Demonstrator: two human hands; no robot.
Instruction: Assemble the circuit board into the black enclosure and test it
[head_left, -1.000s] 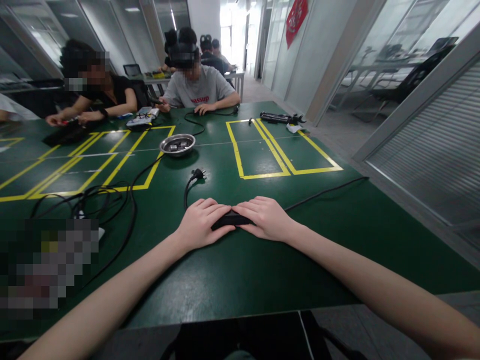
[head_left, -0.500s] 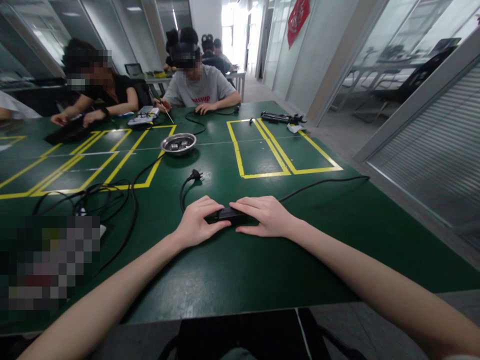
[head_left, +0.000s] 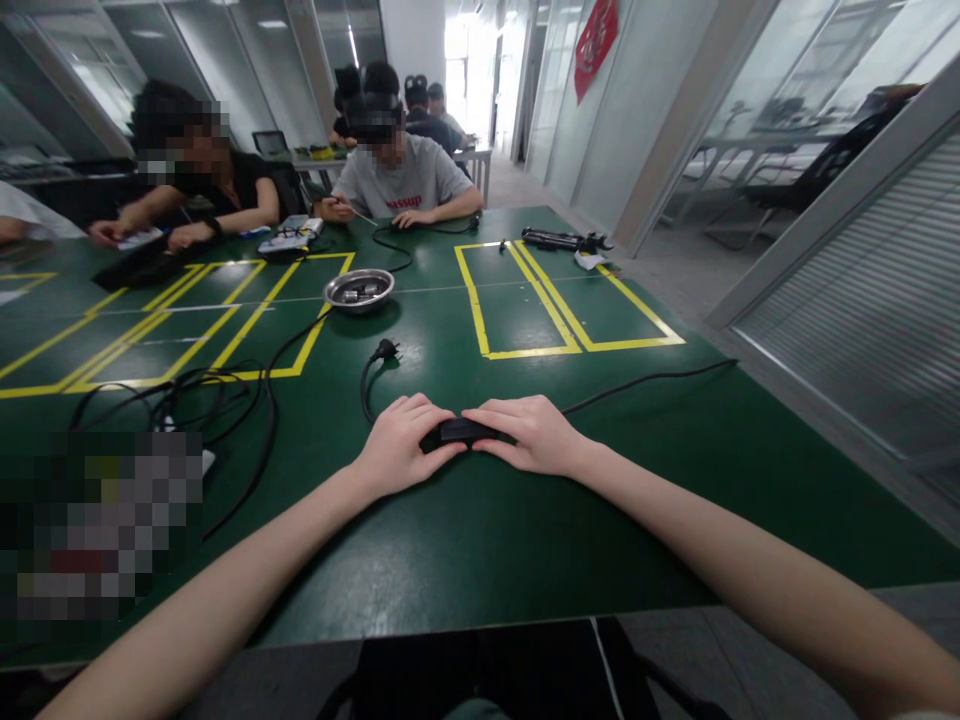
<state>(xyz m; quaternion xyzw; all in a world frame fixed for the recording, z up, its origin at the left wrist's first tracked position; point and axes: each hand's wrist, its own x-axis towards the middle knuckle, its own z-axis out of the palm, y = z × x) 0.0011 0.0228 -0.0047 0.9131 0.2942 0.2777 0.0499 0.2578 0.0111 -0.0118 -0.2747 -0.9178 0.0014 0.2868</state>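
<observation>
Between my hands, low over the table's near side, is a slim black power adapter (head_left: 461, 430). My left hand (head_left: 401, 447) grips its left end with thumb and fingers. On the other end, my right hand (head_left: 530, 434) has its fingers and thumb closed round it. A black cord curves out behind my left hand to a plug (head_left: 387, 350) with bare prongs. From behind my right hand a thinner black cable (head_left: 651, 379) runs off across the table. My fingers hide both ends of the adapter.
On the green table (head_left: 480, 560) stands a metal bowl (head_left: 358, 290) with small metal parts. Coiled black cables (head_left: 210, 395) lie left, beside a blurred-out object (head_left: 105, 520). A black tripod-like item (head_left: 566, 240) lies at the far edge. Co-workers sit opposite, one holding a thin rod.
The adapter has turned slightly in my fingers, and my hands have barely shifted. Across the table, a co-worker's hand has lifted the thin rod.
</observation>
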